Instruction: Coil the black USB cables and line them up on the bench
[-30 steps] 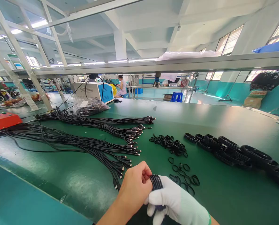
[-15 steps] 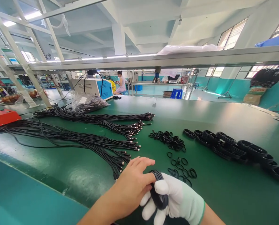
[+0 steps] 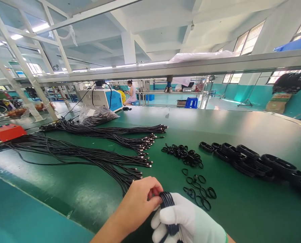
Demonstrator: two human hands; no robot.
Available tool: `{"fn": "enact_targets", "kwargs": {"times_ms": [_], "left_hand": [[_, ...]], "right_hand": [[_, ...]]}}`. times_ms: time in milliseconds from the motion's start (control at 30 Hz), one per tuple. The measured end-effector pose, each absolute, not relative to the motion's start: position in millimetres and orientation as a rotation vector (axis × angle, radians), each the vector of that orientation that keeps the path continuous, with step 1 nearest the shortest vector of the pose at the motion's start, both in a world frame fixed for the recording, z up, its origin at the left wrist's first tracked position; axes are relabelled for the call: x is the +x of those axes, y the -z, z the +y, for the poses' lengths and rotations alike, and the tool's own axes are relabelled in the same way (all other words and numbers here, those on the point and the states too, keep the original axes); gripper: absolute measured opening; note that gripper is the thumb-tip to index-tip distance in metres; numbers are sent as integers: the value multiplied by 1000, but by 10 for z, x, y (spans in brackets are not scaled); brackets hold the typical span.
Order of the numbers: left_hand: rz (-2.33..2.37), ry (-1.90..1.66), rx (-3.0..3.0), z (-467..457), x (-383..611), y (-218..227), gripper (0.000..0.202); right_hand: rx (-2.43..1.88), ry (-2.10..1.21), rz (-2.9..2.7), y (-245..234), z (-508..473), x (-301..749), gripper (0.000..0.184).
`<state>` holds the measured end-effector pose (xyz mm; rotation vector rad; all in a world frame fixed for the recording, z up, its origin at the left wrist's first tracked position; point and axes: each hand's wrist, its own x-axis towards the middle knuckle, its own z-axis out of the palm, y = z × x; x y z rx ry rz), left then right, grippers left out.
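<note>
Gloved right hand (image 3: 179,216) clasps coiled cable (image 3: 167,199); bare left hand (image 3: 140,199) apparently pinches edge. Likely light, springy; grip across all strands.

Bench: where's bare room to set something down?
Free bench: behind bands and coils; left of the left hand, nearer than the cables; right of the right hand, nearer than the coils. Crowded: under cables, bands, coils; narrow between cables and bands.

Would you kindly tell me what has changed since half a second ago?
The bare left hand, outstretched then, has curled in against the cable coil, which the gloved right hand still holds, turned slightly. The cable bundles, small rings and piled coils stayed put.
</note>
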<state>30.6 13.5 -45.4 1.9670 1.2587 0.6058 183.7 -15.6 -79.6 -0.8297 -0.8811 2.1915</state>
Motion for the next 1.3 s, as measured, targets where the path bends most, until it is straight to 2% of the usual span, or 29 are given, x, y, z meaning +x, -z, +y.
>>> {"fn": "enact_targets", "kwargs": {"times_ms": [167, 267, 367, 500, 700, 900, 1133, 1300], "left_hand": [[1310, -626, 2008, 144, 364, 469, 14], [1246, -615, 1970, 284, 312, 406, 9], [1204, -640, 1900, 467, 331, 393, 9], [1181, -444, 2136, 577, 593, 542, 12], [1122, -257, 2393, 571, 1048, 771, 16], [1247, -16, 2513, 633, 996, 648, 18], [1523, -115, 2480, 682, 636, 436, 18], [1322, -145, 2491, 569, 730, 618, 18]], "right_hand": [[-926, -2141, -934, 724, -163, 1806, 21], [-859, -2058, -790, 660, -82, 2016, 29], [-802, -1797, -602, 543, 20, 2382, 44], [-821, -1614, -574, 451, 74, 2693, 40], [-815, -1605, -577, 518, 101, 2620, 45], [-801, -1544, -595, 526, 123, 2577, 41], [-786, -1618, -595, 526, 139, 2481, 45], [-849, -1570, -624, 584, 160, 2440, 43]]}}
